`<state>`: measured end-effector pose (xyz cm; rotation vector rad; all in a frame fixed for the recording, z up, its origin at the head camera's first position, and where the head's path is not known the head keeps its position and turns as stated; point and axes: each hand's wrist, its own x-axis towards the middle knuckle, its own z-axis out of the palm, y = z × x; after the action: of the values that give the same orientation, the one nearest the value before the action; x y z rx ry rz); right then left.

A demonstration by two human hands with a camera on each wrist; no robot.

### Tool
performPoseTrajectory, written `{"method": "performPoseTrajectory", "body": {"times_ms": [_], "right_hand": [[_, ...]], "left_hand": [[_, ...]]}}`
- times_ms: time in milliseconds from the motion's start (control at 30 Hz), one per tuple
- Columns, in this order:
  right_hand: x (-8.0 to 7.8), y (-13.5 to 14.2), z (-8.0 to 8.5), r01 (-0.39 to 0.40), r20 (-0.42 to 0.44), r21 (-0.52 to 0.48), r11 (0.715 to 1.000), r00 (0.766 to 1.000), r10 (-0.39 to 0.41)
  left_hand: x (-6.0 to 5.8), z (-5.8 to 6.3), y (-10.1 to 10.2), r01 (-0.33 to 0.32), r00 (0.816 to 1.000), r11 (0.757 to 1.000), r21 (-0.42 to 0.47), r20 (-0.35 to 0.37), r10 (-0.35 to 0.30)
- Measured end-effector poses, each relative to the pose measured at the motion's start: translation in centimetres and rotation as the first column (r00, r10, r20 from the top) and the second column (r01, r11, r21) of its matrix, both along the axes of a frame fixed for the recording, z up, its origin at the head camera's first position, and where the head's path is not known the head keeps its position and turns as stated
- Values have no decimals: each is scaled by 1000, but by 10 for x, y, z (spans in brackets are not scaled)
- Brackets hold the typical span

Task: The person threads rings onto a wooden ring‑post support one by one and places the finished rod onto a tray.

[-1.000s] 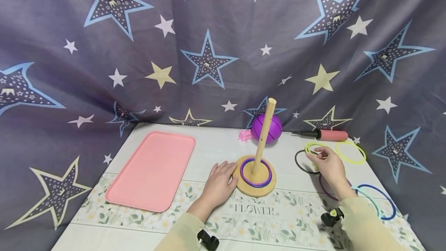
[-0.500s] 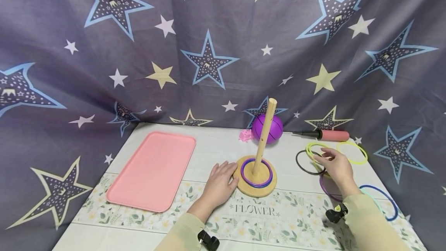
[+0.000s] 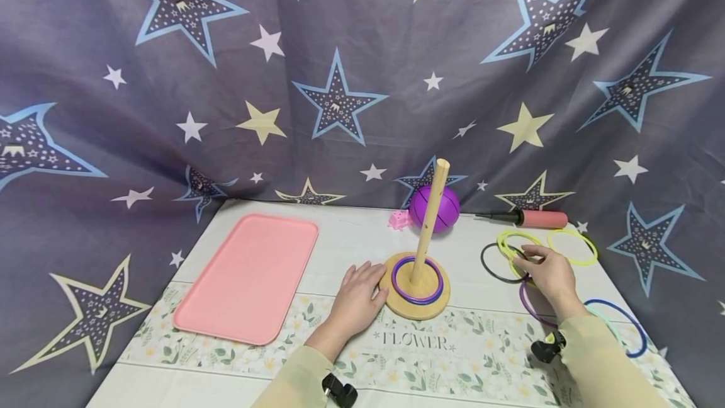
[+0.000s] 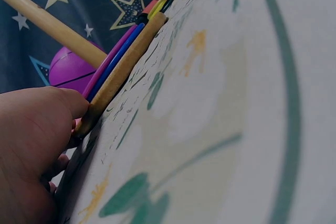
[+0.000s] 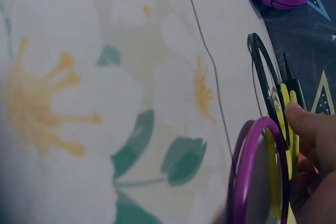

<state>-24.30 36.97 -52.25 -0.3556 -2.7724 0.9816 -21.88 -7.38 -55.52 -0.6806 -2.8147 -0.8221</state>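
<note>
In the head view a wooden ring-toss stand (image 3: pixel 396 298) with an upright peg has a purple ring (image 3: pixel 394 269) and a blue ring (image 3: pixel 435 298) around its foot. My left hand (image 3: pixel 357 301) rests at the left edge of its round base, fingers extended and thumb close to the rim. To the right, my right hand (image 3: pixel 550 274) pinches at a yellow ring (image 3: pixel 501 245), where several rings overlap. A black ring (image 3: pixel 491 274) crosses the yellow one; in the right wrist view the thumb lies beside the black ring (image 5: pixel 268 72). The fingertips underneath are partly hidden.
A purple ring (image 3: pixel 528 308), a blue ring (image 3: pixel 640 326), a mint ring (image 3: pixel 606 320) and another yellow ring (image 3: pixel 591 257) lie near the right sleeve. Behind stand a purple ball (image 3: pixel 447 209), a pink toy (image 3: pixel 399 220) and a hand pump (image 3: pixel 540 219). A pink tray (image 3: pixel 249 279) lies left.
My right hand has shifted slightly right and down, uncovering more of the black ring, which now overlaps the yellow one. My left hand and the stand stay put.
</note>
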Motion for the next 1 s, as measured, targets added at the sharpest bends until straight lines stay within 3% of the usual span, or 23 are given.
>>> {"method": "performPoseTrajectory", "body": {"times_ms": [400, 767, 1000], "right_hand": [[0, 0, -6, 5, -52, 69, 998, 999, -1], [4, -6, -6, 31, -68, 60, 998, 997, -27], [6, -9, -4, 73, -129, 64, 995, 990, -64]], "left_hand": [[0, 0, 0, -1, 1000, 1000, 5, 1, 1], [1, -2, 0, -4, 1000, 1000, 3, -7, 4], [0, -2, 0, -1, 1000, 1000, 2, -18, 1]]}}
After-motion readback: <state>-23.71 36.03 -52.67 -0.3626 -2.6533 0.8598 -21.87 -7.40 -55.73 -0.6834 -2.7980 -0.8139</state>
